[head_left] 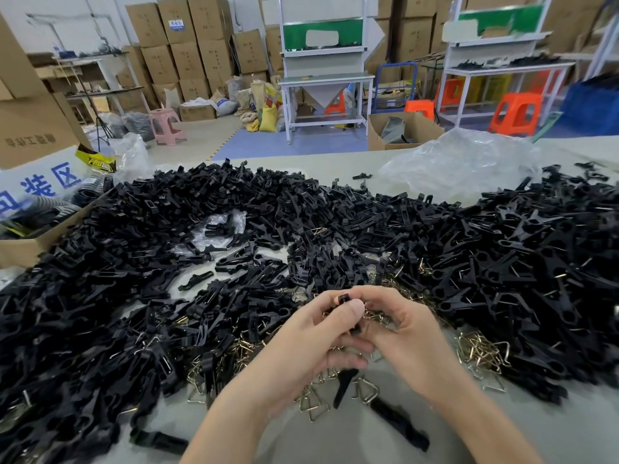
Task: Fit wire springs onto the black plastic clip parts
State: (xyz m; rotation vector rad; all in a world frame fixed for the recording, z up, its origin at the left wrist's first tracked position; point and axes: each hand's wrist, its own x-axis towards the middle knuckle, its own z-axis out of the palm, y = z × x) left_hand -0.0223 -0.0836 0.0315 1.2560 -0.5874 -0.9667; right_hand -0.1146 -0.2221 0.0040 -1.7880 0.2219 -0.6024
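Black clip part (343,299): held above the bench (301,440) between both hands. Its top end shows above the left thumb; the rest is mostly hidden by fingers.

Left hand (308,346): curled round the part, thumb pressed flat on its face.

Right hand (405,336): fingers curled in on the part's right side. Whether a spring is pinched there cannot be told.

Step judged: a spring is being seated. The part is best kept steady under the left thumb, the spring legs lined up with their seats before pressure is applied, and the wire pushed squarely so it does not flick out.

Loose wire springs (313,401) lie just below the held part. A heap of clip parts (519,262) is spread to its left, right and beyond.
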